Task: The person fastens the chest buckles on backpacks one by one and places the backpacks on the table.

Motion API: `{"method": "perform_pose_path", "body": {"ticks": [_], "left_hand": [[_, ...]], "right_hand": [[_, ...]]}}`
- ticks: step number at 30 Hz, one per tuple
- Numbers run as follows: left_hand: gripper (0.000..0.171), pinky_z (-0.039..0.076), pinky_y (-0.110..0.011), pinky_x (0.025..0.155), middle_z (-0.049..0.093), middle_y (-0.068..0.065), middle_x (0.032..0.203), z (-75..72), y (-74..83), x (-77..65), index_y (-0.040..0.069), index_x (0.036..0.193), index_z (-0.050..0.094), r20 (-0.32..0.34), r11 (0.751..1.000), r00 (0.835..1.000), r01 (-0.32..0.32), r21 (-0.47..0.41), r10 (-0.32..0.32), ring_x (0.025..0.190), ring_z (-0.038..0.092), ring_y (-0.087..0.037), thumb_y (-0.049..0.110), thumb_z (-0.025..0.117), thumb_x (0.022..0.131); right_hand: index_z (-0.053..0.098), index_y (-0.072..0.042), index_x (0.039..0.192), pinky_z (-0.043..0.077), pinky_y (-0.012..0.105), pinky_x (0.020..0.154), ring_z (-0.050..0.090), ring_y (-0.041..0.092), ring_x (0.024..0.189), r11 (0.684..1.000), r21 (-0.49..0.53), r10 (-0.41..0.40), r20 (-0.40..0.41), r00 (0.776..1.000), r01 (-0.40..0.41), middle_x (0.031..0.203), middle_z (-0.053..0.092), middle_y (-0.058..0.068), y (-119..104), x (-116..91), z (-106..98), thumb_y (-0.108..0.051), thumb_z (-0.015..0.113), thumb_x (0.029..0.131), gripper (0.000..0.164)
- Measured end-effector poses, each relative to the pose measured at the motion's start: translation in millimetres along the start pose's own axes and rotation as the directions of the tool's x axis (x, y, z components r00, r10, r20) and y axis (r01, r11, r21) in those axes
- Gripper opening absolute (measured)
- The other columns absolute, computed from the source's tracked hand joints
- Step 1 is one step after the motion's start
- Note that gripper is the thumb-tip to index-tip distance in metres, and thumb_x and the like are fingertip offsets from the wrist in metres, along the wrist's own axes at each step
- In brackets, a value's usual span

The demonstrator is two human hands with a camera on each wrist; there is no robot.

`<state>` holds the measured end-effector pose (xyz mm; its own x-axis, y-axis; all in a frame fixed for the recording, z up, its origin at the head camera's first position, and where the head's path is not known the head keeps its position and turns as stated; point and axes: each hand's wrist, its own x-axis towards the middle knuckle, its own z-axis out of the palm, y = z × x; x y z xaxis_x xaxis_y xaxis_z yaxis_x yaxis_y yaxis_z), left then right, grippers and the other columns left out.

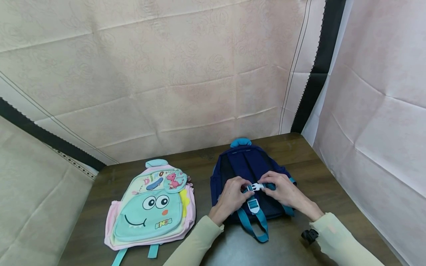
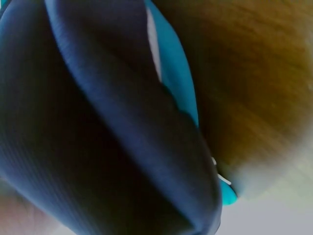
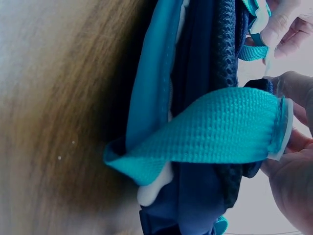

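Observation:
A dark blue backpack (image 1: 245, 162) with teal straps lies on the table, its strap side facing up. Across its middle, a white buckle (image 1: 255, 187) sits between my two hands. My left hand (image 1: 233, 195) pinches the buckle's left end, thumb and fingertips on it. At the other end my right hand (image 1: 283, 188) grips the buckle and its strap. In the right wrist view, a wide teal strap (image 3: 220, 127) runs from the backpack's edge up to the right hand. Dark cloth of the backpack (image 2: 132, 127) fills most of the left wrist view.
Left of the blue backpack lies a pink and mint dinosaur backpack (image 1: 146, 212), front up. A teal strap loop (image 1: 257, 229) with a white slider hangs toward me over the wooden table (image 1: 233, 244). Pale cloth walls (image 1: 186, 74) stand behind and on both sides.

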<state>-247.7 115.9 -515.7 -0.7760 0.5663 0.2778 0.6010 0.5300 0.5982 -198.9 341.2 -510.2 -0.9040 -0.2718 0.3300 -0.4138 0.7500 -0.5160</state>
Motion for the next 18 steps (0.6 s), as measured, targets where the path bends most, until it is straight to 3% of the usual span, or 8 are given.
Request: {"method": "perform_pose_path", "body": {"ticks": [12,18], "left_hand": [[0.018,0.050,-0.014,0.073,0.078,-0.005,0.100,3.8,-1.8,-0.4,0.008,0.109,0.084,-0.006,1.000,1.000,-0.001,-0.013,0.001,0.086,0.068,-0.014,0.018,0.087,0.095],[0.018,0.049,-0.015,0.071,0.077,-0.007,0.101,4.7,-1.8,-1.8,0.006,0.110,0.083,-0.016,1.000,1.000,-0.010,-0.022,0.010,0.083,0.065,-0.013,0.017,0.086,0.096]], "right_hand": [[0.080,-0.004,0.119,0.065,0.046,0.092,0.075,0.028,0.107,1.000,0.012,0.004,0.014,1.000,-0.004,0.117,0.079,0.008,0.0,0.8,-1.0,0.003,0.084,0.091,0.029],[0.078,-0.003,0.122,0.066,0.046,0.089,0.076,0.028,0.102,0.999,0.033,0.022,0.002,1.000,-0.022,0.118,0.080,0.012,0.7,0.0,-1.4,0.002,0.084,0.091,0.032]]}}
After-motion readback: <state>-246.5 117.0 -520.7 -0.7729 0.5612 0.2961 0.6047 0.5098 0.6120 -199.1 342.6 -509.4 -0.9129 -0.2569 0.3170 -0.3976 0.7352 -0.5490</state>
